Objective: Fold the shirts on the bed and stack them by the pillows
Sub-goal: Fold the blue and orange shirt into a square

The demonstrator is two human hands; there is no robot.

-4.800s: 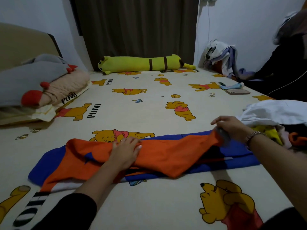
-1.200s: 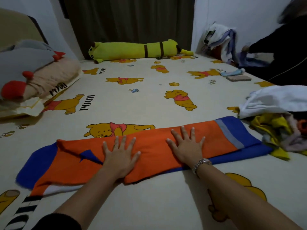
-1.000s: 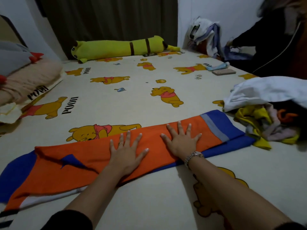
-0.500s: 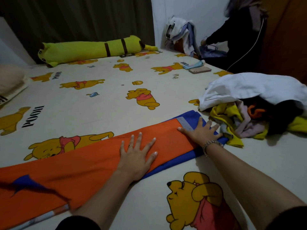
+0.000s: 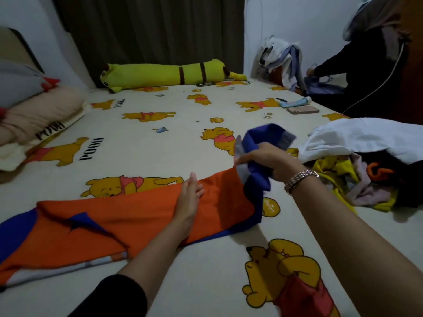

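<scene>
The orange-and-blue shirt (image 5: 128, 223) lies in a long band across the near bed (image 5: 142, 156). The right hand (image 5: 265, 160) grips its blue end, lifted off the sheet – the left hand (image 5: 190, 197) lies flat, fingers straight, mid-shirt. A clothes pile (image 5: 364, 161) sits right; pillows (image 5: 34, 115) far left.

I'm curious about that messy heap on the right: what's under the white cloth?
Under the white cloth peek a yellow garment, a pale pinkish one, something orange and dark fabric. What lies deeper in the heap is covered.
</scene>
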